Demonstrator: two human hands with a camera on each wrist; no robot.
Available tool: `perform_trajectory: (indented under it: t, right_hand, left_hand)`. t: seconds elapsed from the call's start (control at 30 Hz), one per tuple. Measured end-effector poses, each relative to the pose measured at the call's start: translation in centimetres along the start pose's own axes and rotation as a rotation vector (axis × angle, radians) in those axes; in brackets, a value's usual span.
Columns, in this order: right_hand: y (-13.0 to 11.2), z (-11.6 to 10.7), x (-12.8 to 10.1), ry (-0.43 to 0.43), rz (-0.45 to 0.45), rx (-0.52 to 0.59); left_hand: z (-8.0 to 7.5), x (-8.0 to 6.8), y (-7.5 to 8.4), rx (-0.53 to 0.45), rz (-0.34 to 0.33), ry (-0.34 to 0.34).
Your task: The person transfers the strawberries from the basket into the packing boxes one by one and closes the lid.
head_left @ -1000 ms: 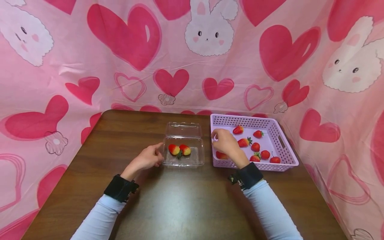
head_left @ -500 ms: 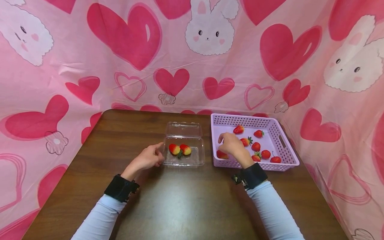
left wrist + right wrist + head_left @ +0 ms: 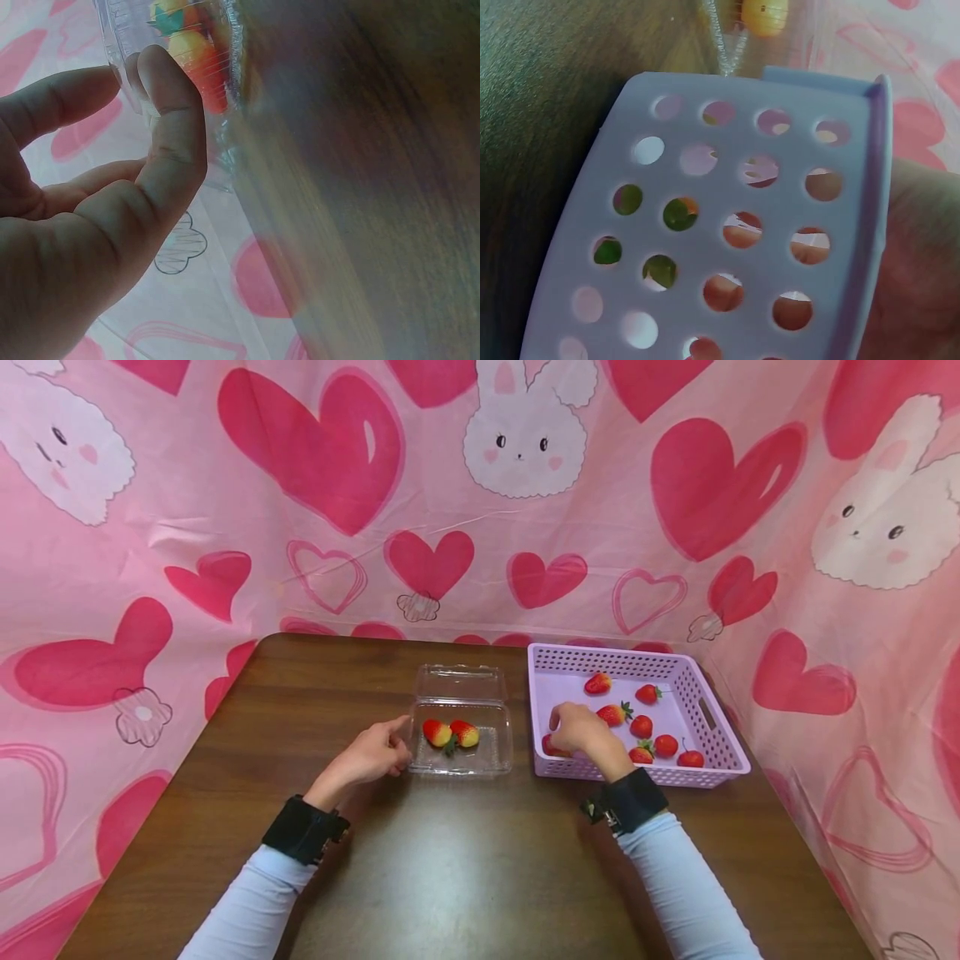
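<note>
While the left hand [image 3: 372,752] pinches the clear container [image 3: 493,749] by its edge, the right hand [image 3: 588,735], apart from it, is at a strawberry [image 3: 550,747] in the near-left corner of the purple basket [image 3: 637,773]; whether it grips cannot be told. A light pinch should suit.

Head cam: I look forward and down from set back, most of the desk [image 3: 450,877] in frame. Left wrist: close, turned sideways, past the left hand [image 3: 112,217] toward the clear clamshell [image 3: 235,64]. Right wrist: turned too, tight on the lilac basket [image 3: 712,193]. Clear clamshell in all three; lilac basket in head and right wrist.
</note>
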State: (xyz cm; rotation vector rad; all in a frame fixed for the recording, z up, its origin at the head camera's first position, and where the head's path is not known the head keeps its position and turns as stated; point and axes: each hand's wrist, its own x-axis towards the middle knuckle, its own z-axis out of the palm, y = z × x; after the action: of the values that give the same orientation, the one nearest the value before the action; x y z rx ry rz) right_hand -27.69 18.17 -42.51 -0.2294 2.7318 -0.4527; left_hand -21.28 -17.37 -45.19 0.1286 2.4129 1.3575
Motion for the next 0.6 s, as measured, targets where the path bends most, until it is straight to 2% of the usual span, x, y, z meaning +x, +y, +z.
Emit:
perform_trajectory:
  t: [0.13,0.3,0.6]
  right_hand:
    - [0.20,0.11,0.24,-0.045,0.025,0.004]
    - [0.36,0.19,0.37,-0.088,0.009,-0.014]
    - [0.51,0.49,0.51,-0.085,0.018,-0.020]
  left_hand:
    - [-0.06,0.00,0.00,0.004,-0.002,-0.002]
    - [-0.12,0.03,0.01,0.003,0.001,-0.004]
    - [-0.10,-0.01,0.01,-0.010,0.001,-0.007]
